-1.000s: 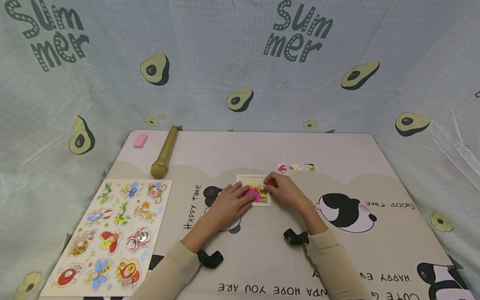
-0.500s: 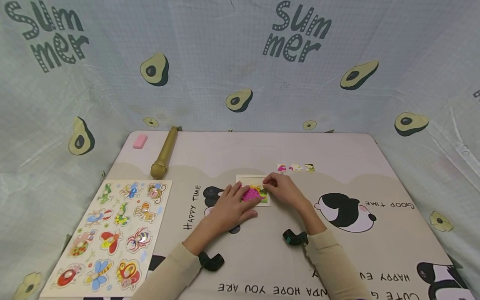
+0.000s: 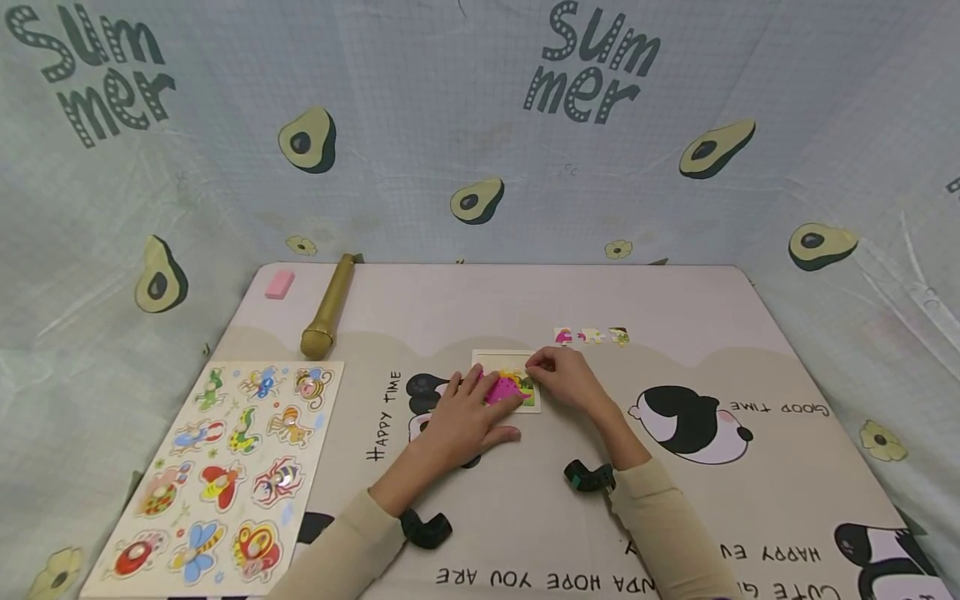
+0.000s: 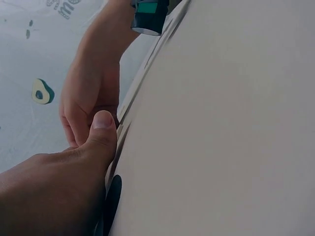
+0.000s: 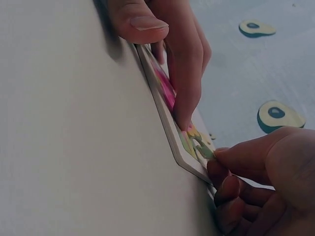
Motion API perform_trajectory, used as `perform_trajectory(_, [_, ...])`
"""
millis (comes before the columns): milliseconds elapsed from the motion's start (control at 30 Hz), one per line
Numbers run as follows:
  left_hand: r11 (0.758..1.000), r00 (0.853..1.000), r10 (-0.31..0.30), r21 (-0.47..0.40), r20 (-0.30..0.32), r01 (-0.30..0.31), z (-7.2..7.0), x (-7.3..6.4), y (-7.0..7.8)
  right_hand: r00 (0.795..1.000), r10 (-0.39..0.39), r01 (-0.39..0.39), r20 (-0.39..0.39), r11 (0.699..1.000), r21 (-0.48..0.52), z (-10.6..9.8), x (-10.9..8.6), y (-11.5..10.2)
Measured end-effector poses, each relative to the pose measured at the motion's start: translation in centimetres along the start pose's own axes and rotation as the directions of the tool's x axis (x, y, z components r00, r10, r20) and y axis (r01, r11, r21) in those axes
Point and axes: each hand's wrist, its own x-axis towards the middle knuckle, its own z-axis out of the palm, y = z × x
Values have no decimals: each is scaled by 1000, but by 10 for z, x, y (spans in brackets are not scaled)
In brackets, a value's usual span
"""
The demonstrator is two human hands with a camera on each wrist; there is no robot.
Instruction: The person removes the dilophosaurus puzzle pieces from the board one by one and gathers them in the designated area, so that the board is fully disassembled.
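A small jigsaw puzzle in a white frame tray lies mid-table, its near part filled with pieces showing a pink dinosaur. My left hand rests on the left side of the puzzle, fingers stretched out over the picture and thumb apart. At the tray's right edge, my right hand pinches a small green puzzle piece between thumb and forefinger, tilted close over the laid pieces. In the left wrist view the left thumb hides most of the tray.
Several loose puzzle pieces lie in a row behind the tray. On the left are a large board of insect pictures, a gold microphone and a pink eraser-like block. A printed cloth wall borders the table's back.
My left hand has slid slightly toward me and its thumb has spread away from the tray, baring more of the pink picture. The right hand stays nearly still with its piece.
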Motion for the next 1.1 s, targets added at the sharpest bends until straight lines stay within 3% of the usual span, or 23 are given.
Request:
perform_trajectory(400, [1000,1000,5,-4,-25,-6,1,0,0,1000,1,-3,23,998,58,-6,2,5])
perform_trajectory(500, [1000,999,14,-5,-53,-14,2,-1,0,1000,21,-22,23,997,71,-8,2,8])
perform_trajectory(667, [999,988,43,21,-149,-40,4,-1,-2,998,51,-54,35,991,119,-13,4,11])
perform_trajectory(800, [997,976,63,53,-208,-53,6,-1,-4,997,65,-71,38,977,203,-17,4,13])
perform_trajectory(967, [997,974,63,44,-216,-55,7,-1,-5,997,64,-74,41,939,335,-25,4,19])
perform_trajectory(1100, [997,969,77,38,-234,-70,6,-1,-5,998,58,-64,25,930,362,-32,3,22])
